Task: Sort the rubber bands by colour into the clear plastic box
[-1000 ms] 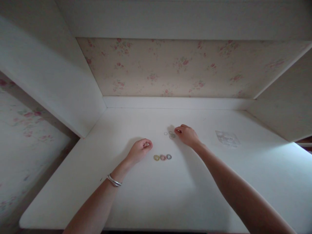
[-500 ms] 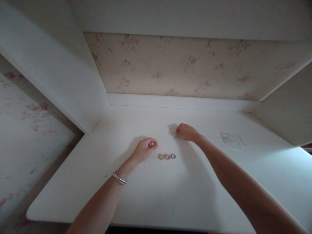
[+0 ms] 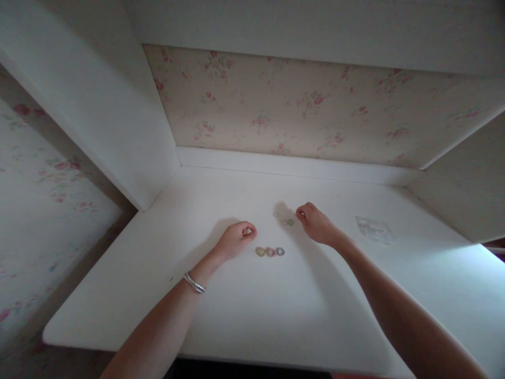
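Both of my hands are over the white table. My left hand [image 3: 235,240], with a silver bangle [image 3: 194,283] on its wrist, has thumb and forefinger curled together into a loop; anything between the tips is too small to make out. To its lower right lie a yellow ring [image 3: 260,251], a pink ring [image 3: 270,252] and a grey ring [image 3: 280,251] in a row. My right hand [image 3: 316,223] is pinched just right of a small green ring [image 3: 290,222]. A pale thing seems to show at its fingertips, not clear enough to name. Another thin ring [image 3: 275,214] lies farther left.
A clear plastic bag [image 3: 374,230] lies on the table [image 3: 252,316] to the right. A low white ledge [image 3: 300,164] and flowered wallpaper [image 3: 260,105] stand behind. A white side panel [image 3: 98,116] rises at the left. A tiny dark mark [image 3: 171,279] lies near my left forearm.
My right hand has drawn back to the right, away from the small rings, which now show more fully. My left hand has stayed nearly still. The view has tilted slightly.
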A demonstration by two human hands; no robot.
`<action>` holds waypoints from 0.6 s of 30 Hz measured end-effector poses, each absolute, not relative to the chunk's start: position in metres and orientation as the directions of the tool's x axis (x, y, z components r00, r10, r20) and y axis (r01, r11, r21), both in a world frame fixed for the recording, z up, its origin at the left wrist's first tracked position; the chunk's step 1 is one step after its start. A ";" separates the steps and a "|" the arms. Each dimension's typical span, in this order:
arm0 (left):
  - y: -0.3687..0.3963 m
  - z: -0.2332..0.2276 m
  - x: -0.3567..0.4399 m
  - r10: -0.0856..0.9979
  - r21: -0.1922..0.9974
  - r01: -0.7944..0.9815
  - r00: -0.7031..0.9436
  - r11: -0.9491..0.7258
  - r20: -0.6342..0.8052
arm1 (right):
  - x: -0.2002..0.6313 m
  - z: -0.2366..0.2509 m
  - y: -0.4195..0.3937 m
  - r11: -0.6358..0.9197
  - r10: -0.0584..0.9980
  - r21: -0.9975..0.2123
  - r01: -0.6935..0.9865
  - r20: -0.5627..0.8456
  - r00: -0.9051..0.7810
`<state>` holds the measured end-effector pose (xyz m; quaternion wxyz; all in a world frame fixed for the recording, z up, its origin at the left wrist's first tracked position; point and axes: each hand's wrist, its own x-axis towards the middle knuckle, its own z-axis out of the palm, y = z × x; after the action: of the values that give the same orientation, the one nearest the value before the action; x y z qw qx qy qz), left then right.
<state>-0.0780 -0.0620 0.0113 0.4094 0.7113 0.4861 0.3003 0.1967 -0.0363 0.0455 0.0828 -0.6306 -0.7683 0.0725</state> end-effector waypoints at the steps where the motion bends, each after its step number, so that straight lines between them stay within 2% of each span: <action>1: -0.062 0.011 -0.078 0.937 0.873 0.448 0.349 -0.194 0.029 | 0.192 0.046 -0.048 0.224 0.974 -0.232 0.946 0.036 -0.222; 4: -0.061 0.009 -0.078 0.936 0.872 0.454 0.350 -0.185 0.016 | 0.173 0.049 -0.083 0.285 0.955 -0.238 0.929 -0.008 -0.295; 8: -0.061 0.007 -0.077 0.929 0.871 0.449 0.368 -0.202 0.026 | 0.156 0.051 -0.113 0.343 0.933 -0.152 0.927 -0.062 -0.355; 13: -0.062 0.006 -0.078 0.924 0.860 0.458 0.381 -0.224 0.039 | 0.150 0.048 -0.118 0.397 0.916 -0.023 0.917 -0.055 -0.398; 18: -0.062 0.005 -0.077 0.923 0.855 0.464 0.382 -0.234 0.045 | 0.147 0.043 -0.117 0.422 0.904 0.010 0.906 -0.073 -0.421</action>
<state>-0.0774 -0.0617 0.0054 0.3972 0.7304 0.4747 0.2889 0.1467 -0.1170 0.0433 -0.0334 -0.5371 -0.8427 0.0157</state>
